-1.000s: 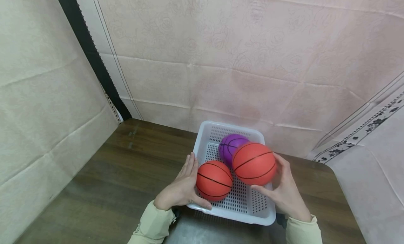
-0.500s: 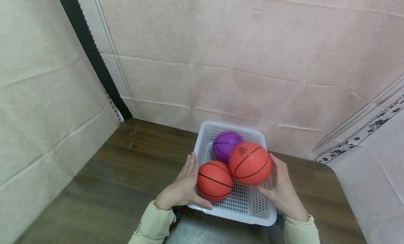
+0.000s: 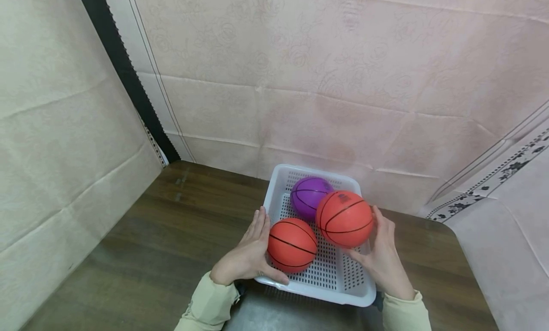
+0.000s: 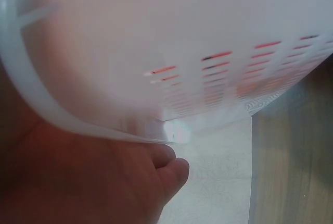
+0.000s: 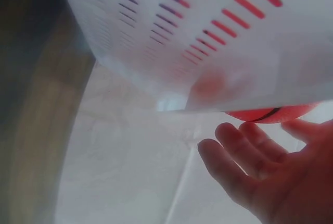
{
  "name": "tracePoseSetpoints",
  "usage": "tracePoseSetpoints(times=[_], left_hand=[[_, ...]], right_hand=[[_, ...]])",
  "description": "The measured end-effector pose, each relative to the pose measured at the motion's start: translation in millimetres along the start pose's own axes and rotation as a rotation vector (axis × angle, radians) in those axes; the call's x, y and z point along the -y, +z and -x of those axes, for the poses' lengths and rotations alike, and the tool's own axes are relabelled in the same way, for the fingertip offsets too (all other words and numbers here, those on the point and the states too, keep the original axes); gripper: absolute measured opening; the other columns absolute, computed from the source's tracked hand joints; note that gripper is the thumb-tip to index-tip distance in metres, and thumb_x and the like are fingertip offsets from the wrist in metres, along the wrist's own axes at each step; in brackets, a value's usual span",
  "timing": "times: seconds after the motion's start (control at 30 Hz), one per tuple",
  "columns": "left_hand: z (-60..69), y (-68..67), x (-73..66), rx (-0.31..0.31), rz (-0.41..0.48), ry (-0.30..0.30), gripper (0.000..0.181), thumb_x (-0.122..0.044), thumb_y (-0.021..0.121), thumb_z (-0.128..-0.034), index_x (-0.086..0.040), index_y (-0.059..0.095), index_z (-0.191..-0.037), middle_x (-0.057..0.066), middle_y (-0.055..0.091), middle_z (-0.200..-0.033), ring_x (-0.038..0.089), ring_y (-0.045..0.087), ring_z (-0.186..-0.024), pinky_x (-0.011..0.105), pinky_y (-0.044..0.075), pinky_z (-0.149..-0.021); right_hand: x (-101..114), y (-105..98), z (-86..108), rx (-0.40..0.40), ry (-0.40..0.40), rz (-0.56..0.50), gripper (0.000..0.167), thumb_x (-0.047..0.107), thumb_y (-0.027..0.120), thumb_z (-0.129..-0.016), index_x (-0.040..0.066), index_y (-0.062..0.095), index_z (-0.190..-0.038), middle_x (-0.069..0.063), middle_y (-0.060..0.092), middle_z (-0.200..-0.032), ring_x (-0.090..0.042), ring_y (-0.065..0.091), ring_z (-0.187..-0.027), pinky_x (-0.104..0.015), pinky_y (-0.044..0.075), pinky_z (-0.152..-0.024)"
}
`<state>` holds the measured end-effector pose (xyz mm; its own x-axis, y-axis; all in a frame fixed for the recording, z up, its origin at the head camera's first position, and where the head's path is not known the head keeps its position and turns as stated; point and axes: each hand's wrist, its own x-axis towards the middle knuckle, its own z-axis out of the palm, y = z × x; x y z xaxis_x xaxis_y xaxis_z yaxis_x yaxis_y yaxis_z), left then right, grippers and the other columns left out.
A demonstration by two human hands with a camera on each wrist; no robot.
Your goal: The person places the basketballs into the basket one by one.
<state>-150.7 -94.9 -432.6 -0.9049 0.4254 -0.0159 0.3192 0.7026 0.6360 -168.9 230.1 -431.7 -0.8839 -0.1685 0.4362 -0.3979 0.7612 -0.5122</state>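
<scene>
In the head view, a small orange toy basketball lies at the left inside a white perforated plastic basket. My left hand rests along the basket's left rim beside this ball, fingers straight and thumb over the near corner. My right hand holds another orange basketball at the right rim, fingers on its far right side and thumb under its near side. A purple basketball sits behind it. In the right wrist view, the held ball's red underside shows above the rim.
The basket stands on a dark brown wooden table, with a grey surface at its near side. A pale patterned cloth hangs behind. More cloth covers the left and right sides.
The right-hand basketball shifted left with my hand, then slightly back right, turning so a dark mark appeared on top. The purple ball moved left a little. My left hand stayed in place.
</scene>
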Motion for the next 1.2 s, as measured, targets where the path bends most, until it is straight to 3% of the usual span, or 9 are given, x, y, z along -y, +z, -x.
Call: tracePoseSetpoints(times=[0.23,0.5,0.73,1.0,1.2], left_hand=[[0.0,-0.8,-0.3,0.003,0.001,-0.003,0.150,-0.066,0.085,-0.0529,-0.001,-0.005,-0.153,0.016,-0.019,-0.159,0.029,-0.017,-0.146,0.049,0.007,-0.116],[0.3,-1.1,-0.3,0.013,0.021,-0.008,0.151,-0.067,0.085,-0.0524,-0.003,-0.008,-0.153,0.013,-0.021,-0.159,0.026,-0.019,-0.145,0.049,0.008,-0.116],[0.3,-2.2,-0.8,0.016,0.015,-0.007,0.150,-0.067,0.085,-0.0528,-0.003,-0.007,-0.153,0.013,-0.021,-0.159,0.027,-0.018,-0.145,0.049,0.008,-0.116],[0.1,-1.6,-1.8,0.017,0.016,-0.013,0.150,-0.066,0.085,-0.0524,-0.004,-0.007,-0.153,0.013,-0.021,-0.159,0.027,-0.019,-0.145,0.049,0.007,-0.116],[0.2,-1.5,-1.9,0.016,0.025,-0.019,0.150,-0.063,0.087,-0.0527,-0.003,-0.006,-0.154,0.012,-0.022,-0.159,0.027,-0.019,-0.145,0.049,0.007,-0.116]], right_hand=[[4.6,-2.6,-0.4,0.045,0.028,0.001,0.131,0.017,0.097,-0.055,0.017,0.013,-0.156,-0.022,0.030,-0.140,-0.036,0.032,-0.127,-0.070,0.038,-0.091],[13.3,-19.4,3.7,0.227,0.158,0.037,0.121,0.058,0.080,-0.070,0.023,0.004,-0.158,-0.022,0.022,-0.151,-0.043,0.025,-0.133,-0.077,0.034,-0.087],[16.7,-28.8,4.1,0.146,0.158,0.001,0.097,0.048,0.075,-0.082,0.021,0.019,-0.156,-0.017,0.028,-0.150,-0.039,0.027,-0.133,-0.077,0.031,-0.089],[14.1,-18.0,2.9,0.113,0.094,-0.053,0.095,0.041,0.080,-0.079,0.013,0.026,-0.152,-0.016,0.035,-0.143,-0.035,0.033,-0.129,-0.073,0.033,-0.091],[13.7,-14.9,3.4,0.142,0.135,-0.047,0.095,0.047,0.078,-0.079,0.009,0.026,-0.148,-0.017,0.035,-0.141,-0.038,0.034,-0.130,-0.073,0.033,-0.093]])
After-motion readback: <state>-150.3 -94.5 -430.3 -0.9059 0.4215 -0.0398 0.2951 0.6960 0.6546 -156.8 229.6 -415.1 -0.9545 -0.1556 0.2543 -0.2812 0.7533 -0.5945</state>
